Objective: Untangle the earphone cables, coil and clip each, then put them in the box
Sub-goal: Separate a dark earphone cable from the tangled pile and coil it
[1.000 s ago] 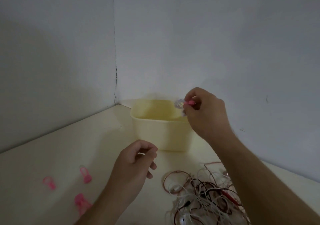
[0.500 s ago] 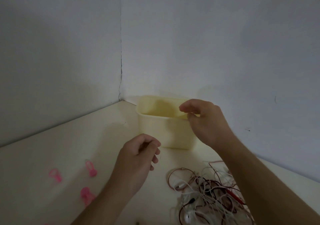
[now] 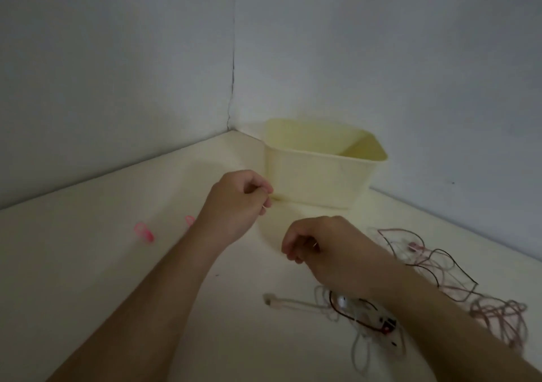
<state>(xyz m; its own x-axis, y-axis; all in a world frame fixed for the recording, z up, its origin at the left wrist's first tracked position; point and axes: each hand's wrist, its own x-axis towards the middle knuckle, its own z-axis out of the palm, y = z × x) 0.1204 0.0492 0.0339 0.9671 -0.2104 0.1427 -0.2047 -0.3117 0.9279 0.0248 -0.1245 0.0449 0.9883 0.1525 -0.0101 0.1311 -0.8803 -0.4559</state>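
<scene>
Cream counter (image 3: 102, 264), set in a grey wall corner. Two small pink plastic clips (image 3: 143, 232) at left, one partly hidden by the forearm. Left hand (image 3: 237, 202): fingers curled, contents not discernible. Pale yellow rectangular plastic box (image 3: 319, 182), open-topped, behind. Right hand (image 3: 325, 252): curled, likewise unclear. Tangled white, pink and dark earphone cables (image 3: 440, 282) at right, under the right forearm.

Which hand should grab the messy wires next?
Probably the right hand. It hangs just above and beside the tangled cables, which lie under and to the right of that arm. The left hand is farther off, near the box and the pink clips.
</scene>
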